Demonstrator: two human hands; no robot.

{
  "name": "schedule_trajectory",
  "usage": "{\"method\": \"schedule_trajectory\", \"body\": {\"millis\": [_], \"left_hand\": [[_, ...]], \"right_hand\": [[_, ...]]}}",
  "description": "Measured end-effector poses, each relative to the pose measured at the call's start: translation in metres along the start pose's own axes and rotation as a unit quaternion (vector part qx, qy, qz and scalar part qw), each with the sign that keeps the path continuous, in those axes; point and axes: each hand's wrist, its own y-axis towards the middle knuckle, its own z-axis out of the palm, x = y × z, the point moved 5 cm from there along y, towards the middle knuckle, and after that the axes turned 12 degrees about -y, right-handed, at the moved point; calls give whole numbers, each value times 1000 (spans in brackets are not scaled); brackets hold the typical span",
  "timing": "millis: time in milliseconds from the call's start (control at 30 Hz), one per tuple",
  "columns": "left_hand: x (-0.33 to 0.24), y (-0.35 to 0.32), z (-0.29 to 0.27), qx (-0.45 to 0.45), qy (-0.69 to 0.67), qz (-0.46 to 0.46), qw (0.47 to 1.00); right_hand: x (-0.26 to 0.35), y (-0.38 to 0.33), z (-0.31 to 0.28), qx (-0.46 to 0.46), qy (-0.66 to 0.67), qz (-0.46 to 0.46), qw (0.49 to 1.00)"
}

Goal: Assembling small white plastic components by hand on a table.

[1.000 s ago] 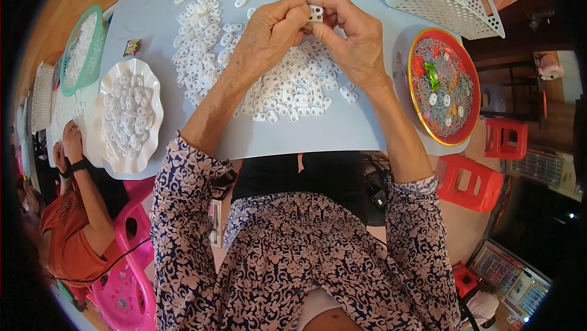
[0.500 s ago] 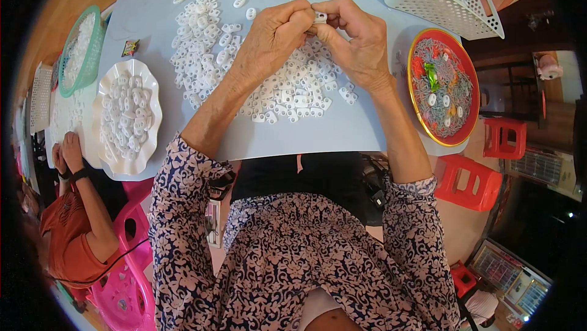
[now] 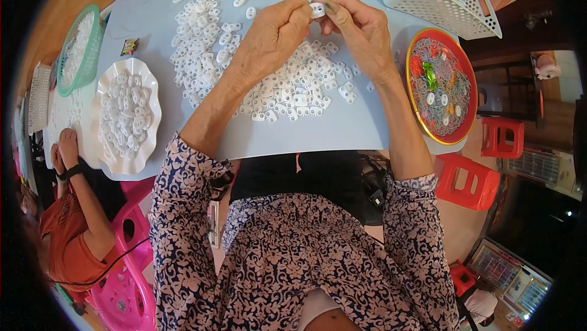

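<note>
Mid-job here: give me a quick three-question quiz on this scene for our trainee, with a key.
1. True or false: the left grip and right grip are far apart.

2. Multiple choice: what is the main colour of the tray on the right that holds grey strands?
A) Green
B) Red
C) Blue

3. Fill in: the white dish on the left has a ____ rim.

Key:
1. False; they come together at a small white piece.
2. B.
3. Wavy.
</note>
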Motion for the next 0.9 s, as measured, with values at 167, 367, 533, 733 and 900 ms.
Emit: {"method": "schedule_trajectory", "body": {"millis": [167, 367, 533, 733, 900], "left_hand": [[-1, -1, 4, 17, 23, 12, 1000], [1, 1, 4, 26, 0, 10, 1000], [5, 2, 2, 14, -36, 11, 999], [-2, -2, -17, -69, -104, 13, 992], [-3, 4, -15, -85, -124, 48, 988]], "right_hand": [[-4, 2, -2, -6, 18, 4, 1000], [-3, 3, -3, -11, 50, -6, 999], [1, 3, 1, -35, 57, -18, 998], [38, 31, -75, -228, -203, -75, 949], [31, 55, -178, -249, -502, -204, 803]]}}
